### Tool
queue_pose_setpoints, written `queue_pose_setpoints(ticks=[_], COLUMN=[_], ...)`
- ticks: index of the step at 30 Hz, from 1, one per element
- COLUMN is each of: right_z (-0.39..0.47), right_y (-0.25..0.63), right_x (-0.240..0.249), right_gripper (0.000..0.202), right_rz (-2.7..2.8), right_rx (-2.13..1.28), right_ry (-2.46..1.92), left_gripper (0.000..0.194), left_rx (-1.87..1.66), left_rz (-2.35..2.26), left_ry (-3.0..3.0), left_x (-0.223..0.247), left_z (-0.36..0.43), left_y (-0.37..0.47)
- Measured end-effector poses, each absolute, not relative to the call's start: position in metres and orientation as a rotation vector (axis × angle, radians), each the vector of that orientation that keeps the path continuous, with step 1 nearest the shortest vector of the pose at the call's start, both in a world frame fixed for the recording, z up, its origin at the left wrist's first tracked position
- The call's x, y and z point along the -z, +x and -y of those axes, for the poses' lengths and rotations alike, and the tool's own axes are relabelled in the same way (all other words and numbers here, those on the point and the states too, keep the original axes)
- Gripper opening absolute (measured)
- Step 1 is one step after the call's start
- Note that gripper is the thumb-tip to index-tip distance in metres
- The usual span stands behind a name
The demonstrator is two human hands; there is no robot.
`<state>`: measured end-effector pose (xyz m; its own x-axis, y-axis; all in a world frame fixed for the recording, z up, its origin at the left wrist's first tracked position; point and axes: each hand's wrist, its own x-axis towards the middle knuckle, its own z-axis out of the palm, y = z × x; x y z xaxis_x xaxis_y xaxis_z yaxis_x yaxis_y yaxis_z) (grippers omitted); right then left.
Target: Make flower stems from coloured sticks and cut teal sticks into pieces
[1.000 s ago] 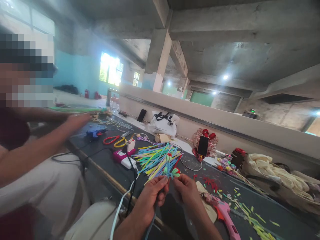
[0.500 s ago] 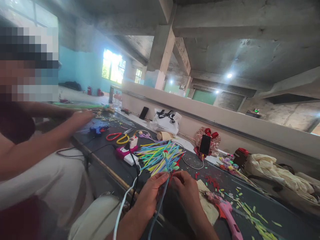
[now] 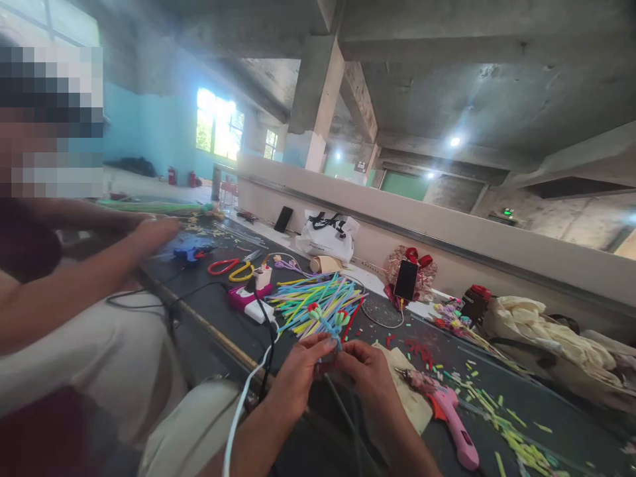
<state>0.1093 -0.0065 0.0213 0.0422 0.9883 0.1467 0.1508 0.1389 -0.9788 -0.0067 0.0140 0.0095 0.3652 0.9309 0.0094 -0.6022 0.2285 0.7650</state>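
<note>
Both hands meet above the table's near edge. My left hand (image 3: pixel 297 372) pinches the blue stem of a small pipe-cleaner flower piece (image 3: pixel 328 323), which has red and green tips. From the right, my right hand (image 3: pixel 365 371) closes its fingertips on the same stem just below the blossoms. Behind the piece lies a pile of pastel pipe cleaners (image 3: pixel 313 298). A pink glue gun (image 3: pixel 450 411) rests on the right, its nozzle by a beige sheet (image 3: pixel 410 397).
A purple and white power strip (image 3: pixel 251 301), with cables running to the near edge, and scissors (image 3: pixel 241 270) lie left. A person's arm (image 3: pixel 99 278) reaches over the table. Cut scraps (image 3: pixel 517 437) and finished flowers (image 3: pixel 452 318) are at right.
The flower piece has turned, its tips now spread left and right. My right hand has moved in to touch the stem beside my left hand. The view has shifted slightly.
</note>
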Motion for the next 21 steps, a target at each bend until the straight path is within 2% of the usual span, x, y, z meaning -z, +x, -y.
queue_pose_setpoints(ticks=[9, 12, 15, 18, 21], right_z=[0.009, 0.014, 0.020, 0.024, 0.025], right_y=[0.114, 0.114, 0.115, 0.119, 0.126], right_x=[-0.035, -0.038, -0.040, -0.042, -0.045], right_gripper=[0.019, 0.010, 0.024, 0.019, 0.017], right_rz=[1.572, 1.713, 1.846, 1.978, 2.084], right_rx=[-0.877, -0.497, 0.036, 0.505, 0.760], right_ry=[-1.367, -1.472, -1.553, -1.546, -1.490], left_gripper=[0.021, 0.022, 0.022, 0.024, 0.026], left_rx=[-1.225, -1.261, -1.278, -1.267, -1.256], left_rz=[-0.711, -0.704, -0.708, -0.695, -0.679], left_ry=[0.916, 0.927, 0.917, 0.906, 0.899], left_x=[-0.016, -0.021, -0.025, -0.026, -0.024], left_z=[-0.022, -0.023, -0.024, -0.025, -0.026], left_y=[-0.006, -0.003, 0.004, 0.012, 0.019])
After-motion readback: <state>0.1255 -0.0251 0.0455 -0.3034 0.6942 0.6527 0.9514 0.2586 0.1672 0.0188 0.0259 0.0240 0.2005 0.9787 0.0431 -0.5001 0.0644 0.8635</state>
